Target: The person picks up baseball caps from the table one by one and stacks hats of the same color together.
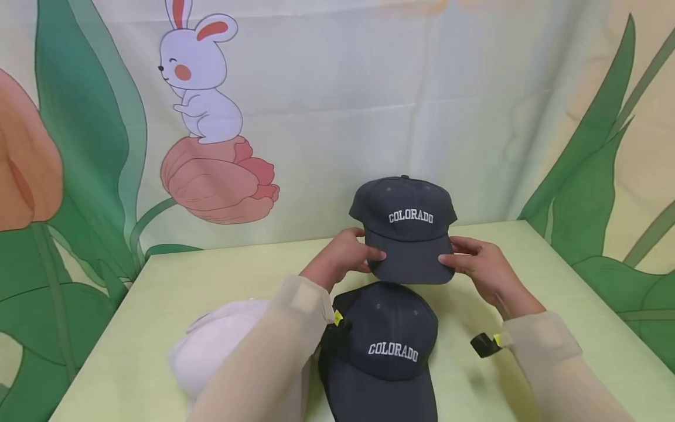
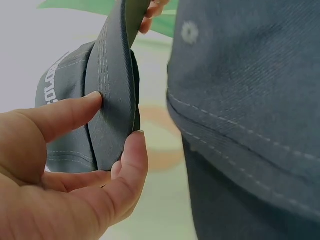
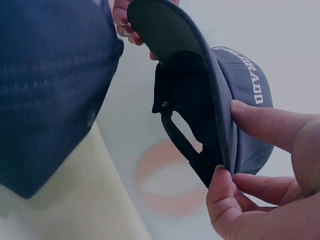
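Both hands hold up a dark navy baseball cap (image 1: pixel 403 205) with white COLORADO lettering, its brim facing me. My left hand (image 1: pixel 348 255) pinches one side of the brim, thumb on top and fingers beneath. On the opposite side, my right hand (image 1: pixel 482 266) pinches the brim the same way. In the right wrist view the cap's underside and back strap (image 3: pixel 177 140) show. A second navy COLORADO cap (image 1: pixel 392 334) lies just below, nearer to me, partly behind the left sleeve.
A pale whitish cap (image 1: pixel 216 346) sits left of the navy one, partly hidden by the left forearm. All stand on a light yellow-green table (image 1: pixel 132 351). Behind it hangs a cloth backdrop (image 1: pixel 327 117) printed with a rabbit and plants.
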{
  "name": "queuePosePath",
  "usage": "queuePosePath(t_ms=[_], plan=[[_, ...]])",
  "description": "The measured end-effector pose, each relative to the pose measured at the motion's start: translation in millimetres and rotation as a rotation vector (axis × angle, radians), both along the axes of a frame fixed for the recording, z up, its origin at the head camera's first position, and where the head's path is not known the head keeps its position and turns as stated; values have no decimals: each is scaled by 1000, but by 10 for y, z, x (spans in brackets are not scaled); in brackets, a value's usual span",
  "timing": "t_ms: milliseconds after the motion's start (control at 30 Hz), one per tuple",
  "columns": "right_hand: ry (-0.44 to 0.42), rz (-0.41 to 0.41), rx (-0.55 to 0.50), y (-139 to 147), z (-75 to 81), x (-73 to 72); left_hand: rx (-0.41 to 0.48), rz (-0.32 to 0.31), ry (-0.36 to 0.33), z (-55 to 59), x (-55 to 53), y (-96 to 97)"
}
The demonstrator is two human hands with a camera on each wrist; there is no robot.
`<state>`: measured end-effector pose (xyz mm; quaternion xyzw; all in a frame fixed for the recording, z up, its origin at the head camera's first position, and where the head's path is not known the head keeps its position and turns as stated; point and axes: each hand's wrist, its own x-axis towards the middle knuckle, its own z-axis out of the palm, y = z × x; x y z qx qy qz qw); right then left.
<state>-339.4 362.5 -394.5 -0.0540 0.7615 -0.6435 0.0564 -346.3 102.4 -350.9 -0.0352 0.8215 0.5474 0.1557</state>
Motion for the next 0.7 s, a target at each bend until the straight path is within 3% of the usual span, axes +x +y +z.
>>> queuePosePath(t_ms=[267,467,700], plan=[[14,21,53,-36,83,236,-69,-16,51,68,234,-68],[51,30,71,-36,71,401,-137,-71,88,75,398,-104],[19,40,112,-53,13,589,-217,-103,114,68,612,-149]])
